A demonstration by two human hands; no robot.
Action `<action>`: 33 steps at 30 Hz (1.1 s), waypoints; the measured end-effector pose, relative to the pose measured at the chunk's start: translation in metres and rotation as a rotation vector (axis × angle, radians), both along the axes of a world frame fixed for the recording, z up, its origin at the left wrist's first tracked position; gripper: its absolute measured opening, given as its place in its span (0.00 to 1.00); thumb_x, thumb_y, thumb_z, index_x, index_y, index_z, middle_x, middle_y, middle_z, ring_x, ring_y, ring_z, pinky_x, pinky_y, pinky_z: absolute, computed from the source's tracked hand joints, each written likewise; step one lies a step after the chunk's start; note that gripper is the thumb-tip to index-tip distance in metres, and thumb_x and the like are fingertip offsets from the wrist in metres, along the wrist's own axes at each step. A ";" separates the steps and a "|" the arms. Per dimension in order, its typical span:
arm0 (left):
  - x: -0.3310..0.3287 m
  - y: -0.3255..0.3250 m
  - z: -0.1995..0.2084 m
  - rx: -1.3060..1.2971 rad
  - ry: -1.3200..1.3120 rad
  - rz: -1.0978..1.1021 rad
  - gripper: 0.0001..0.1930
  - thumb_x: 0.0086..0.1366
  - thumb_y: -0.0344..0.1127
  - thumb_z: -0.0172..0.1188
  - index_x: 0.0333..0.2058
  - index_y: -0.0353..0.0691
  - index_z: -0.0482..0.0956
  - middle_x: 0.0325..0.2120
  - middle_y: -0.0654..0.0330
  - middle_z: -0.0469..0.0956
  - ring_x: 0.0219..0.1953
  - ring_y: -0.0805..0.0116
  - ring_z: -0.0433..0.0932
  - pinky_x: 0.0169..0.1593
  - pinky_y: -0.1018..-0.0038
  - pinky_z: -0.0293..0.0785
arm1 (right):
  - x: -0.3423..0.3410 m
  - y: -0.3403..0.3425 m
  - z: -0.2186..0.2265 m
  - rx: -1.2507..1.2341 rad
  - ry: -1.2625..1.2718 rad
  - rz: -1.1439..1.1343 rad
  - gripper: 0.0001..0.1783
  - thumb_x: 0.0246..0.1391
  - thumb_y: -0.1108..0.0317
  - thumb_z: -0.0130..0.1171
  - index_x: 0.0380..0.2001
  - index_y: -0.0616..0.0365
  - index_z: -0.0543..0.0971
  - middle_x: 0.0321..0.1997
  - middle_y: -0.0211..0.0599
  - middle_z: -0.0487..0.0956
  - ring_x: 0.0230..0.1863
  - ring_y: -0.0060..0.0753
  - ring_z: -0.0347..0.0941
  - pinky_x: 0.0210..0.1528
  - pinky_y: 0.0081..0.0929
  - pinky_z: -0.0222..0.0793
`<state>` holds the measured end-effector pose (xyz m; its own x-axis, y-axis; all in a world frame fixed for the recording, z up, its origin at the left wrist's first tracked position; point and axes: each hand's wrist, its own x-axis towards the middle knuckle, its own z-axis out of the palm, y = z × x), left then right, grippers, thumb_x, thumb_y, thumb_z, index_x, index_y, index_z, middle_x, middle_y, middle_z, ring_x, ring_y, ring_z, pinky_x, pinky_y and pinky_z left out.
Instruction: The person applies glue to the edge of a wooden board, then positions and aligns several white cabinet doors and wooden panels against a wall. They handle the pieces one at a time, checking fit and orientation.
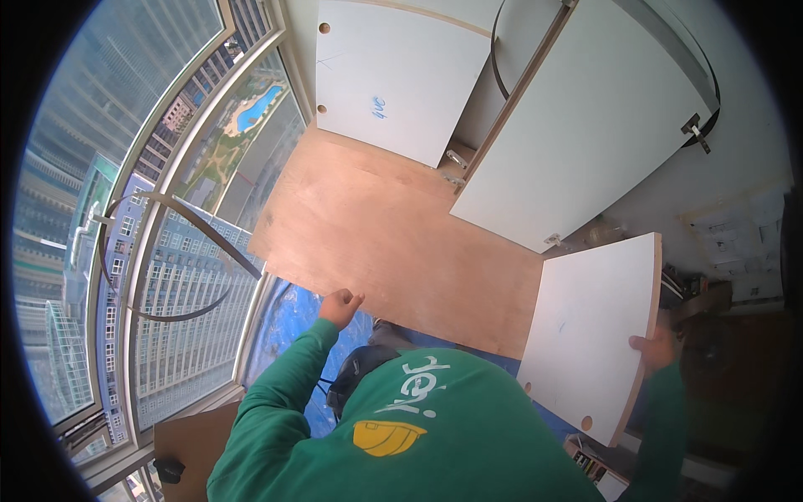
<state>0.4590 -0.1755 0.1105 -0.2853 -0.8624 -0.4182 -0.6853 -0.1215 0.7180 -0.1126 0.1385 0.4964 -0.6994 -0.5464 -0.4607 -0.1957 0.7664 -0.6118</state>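
My right hand (657, 345) grips the right edge of a white cabinet door (584, 322), its thumb on the white face. The door tilts beside the plywood sheet and has round hinge holes near its lower edge and a faint blue mark. My left hand (339, 308) is over the near edge of the plywood sheet (393, 226), its fingers curled together. Whether anything small is between those fingers I cannot make out. Both arms are in green sleeves.
Another white door (401, 75) with hinge holes and blue writing lies at the far end. A larger white panel (585, 125) carries metal hinges. Edge-banding strip (196, 217) loops by the tall windows at left. Blue sheeting (293, 326) covers the floor.
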 end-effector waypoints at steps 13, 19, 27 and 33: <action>-0.089 -0.208 0.092 -0.414 0.194 -0.375 0.18 0.72 0.48 0.65 0.39 0.36 0.87 0.39 0.48 0.87 0.39 0.47 0.85 0.46 0.56 0.82 | 0.015 -0.004 -0.036 0.052 0.274 -0.301 0.25 0.55 0.72 0.73 0.54 0.71 0.79 0.47 0.48 0.85 0.45 0.41 0.81 0.52 0.40 0.78; -0.204 -0.333 0.209 -0.888 0.152 -0.578 0.20 0.71 0.49 0.64 0.52 0.40 0.86 0.51 0.56 0.85 0.57 0.54 0.79 0.63 0.56 0.73 | 0.013 -0.001 -0.051 0.211 0.511 -0.323 0.29 0.55 0.62 0.76 0.52 0.73 0.80 0.46 0.53 0.85 0.47 0.46 0.80 0.53 0.41 0.76; -0.306 -0.447 0.307 -1.235 -0.190 -0.564 0.30 0.69 0.50 0.65 0.67 0.49 0.76 0.69 0.54 0.71 0.72 0.51 0.66 0.75 0.53 0.62 | 0.029 -0.016 -0.037 0.191 0.528 -0.379 0.28 0.53 0.61 0.77 0.50 0.72 0.81 0.45 0.52 0.85 0.46 0.46 0.81 0.52 0.42 0.76; -0.362 -0.440 0.305 -1.288 -0.154 -0.634 0.31 0.67 0.50 0.67 0.67 0.52 0.76 0.68 0.56 0.70 0.73 0.51 0.64 0.75 0.52 0.60 | 0.037 -0.022 -0.038 0.083 0.506 -0.358 0.24 0.53 0.65 0.76 0.49 0.70 0.82 0.43 0.49 0.86 0.43 0.44 0.81 0.50 0.41 0.76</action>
<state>0.0975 -0.6159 0.4156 -0.7807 -0.4045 0.4764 -0.4566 0.8897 0.0072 -0.0752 0.1165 0.4579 -0.9752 -0.2140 -0.0555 -0.1676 0.8791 -0.4461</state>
